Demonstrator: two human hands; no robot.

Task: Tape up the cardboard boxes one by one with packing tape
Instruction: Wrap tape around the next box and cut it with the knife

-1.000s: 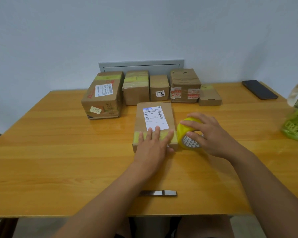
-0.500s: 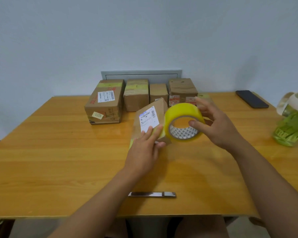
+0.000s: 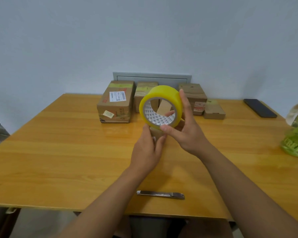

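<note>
Wooden table (image 3: 58, 152) against a pale wall, with taped boxes ranked along its far edge. Left hand (image 3: 147, 152) grips the small cardboard box (image 3: 156, 133), tipped up on edge and mostly hidden behind the roll. Right hand (image 3: 184, 133) clasps the yellow packing tape roll (image 3: 162, 93) directly above the box, core axis toward the camera. Label print on the large box (image 3: 116, 102) is unreadable.

A metal utility knife (image 3: 160, 194) lies near the front edge of the wooden table (image 3: 58, 152) — a black phone (image 3: 259, 108) far right, a green bottle (image 3: 296, 133) at the right edge.
</note>
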